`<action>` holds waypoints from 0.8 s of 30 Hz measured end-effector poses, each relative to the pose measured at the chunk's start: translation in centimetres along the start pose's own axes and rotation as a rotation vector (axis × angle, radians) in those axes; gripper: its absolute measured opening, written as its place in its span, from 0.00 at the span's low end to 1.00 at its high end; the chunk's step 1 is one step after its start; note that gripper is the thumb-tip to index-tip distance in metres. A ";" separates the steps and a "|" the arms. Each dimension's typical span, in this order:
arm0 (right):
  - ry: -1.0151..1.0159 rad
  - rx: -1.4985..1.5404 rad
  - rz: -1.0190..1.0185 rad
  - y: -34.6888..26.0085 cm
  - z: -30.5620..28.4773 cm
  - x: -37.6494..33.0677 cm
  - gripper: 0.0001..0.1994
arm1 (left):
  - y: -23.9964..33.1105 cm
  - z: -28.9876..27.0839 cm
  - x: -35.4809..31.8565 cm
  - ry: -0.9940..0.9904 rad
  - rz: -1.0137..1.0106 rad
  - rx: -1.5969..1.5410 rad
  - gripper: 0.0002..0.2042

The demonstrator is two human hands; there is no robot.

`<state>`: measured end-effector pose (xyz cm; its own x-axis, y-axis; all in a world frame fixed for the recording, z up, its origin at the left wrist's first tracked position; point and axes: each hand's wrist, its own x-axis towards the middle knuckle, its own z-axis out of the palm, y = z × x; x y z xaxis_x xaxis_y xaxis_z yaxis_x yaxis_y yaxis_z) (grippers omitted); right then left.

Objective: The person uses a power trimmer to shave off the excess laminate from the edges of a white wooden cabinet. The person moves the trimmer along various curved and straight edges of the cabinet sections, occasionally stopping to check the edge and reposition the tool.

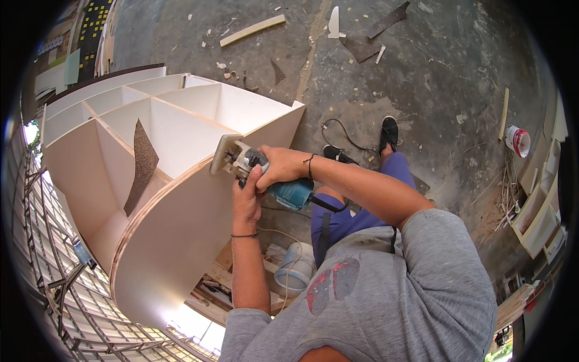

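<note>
A teal trim router (289,192) with a pale square base plate is held sideways against the curved plywood edge of a large white compartmented cabinet (175,235). My right hand (282,164) wraps round the router from above, near its dark knob. From below, my left hand (246,199) grips the same tool close to the base, with its thumb up. The bit is hidden by the base and the panel edge. A dark cord leaves the router's rear. Inside one cabinet compartment leans a curved brown offcut (142,166).
A white bucket (295,274) stands beside my left arm, with a pale cord running over it. Offcuts, including a pale strip (253,30) and a dark board (389,19), litter the concrete floor. A red-and-white pail (517,141) lies at the right, near wooden shelving (540,211).
</note>
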<state>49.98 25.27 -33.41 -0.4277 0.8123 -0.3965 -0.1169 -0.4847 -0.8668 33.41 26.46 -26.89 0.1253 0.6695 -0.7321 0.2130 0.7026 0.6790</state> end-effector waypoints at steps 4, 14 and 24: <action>-0.007 -0.002 0.012 0.6 -0.4 0.3 0.49 | -0.3 0.3 0.5 0.010 -0.015 -0.006 0.20; -0.005 0.014 0.005 2.8 -1.1 1.2 0.47 | -2.1 0.2 2.4 -0.002 -0.023 -0.013 0.19; 0.004 0.009 0.012 5.5 -1.9 2.6 0.47 | -3.8 0.8 4.4 0.011 -0.049 -0.018 0.20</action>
<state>49.97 25.33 -39.82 -0.4252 0.8077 -0.4084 -0.1199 -0.4975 -0.8591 33.93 26.53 -32.68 0.1044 0.6370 -0.7638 0.2013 0.7385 0.6434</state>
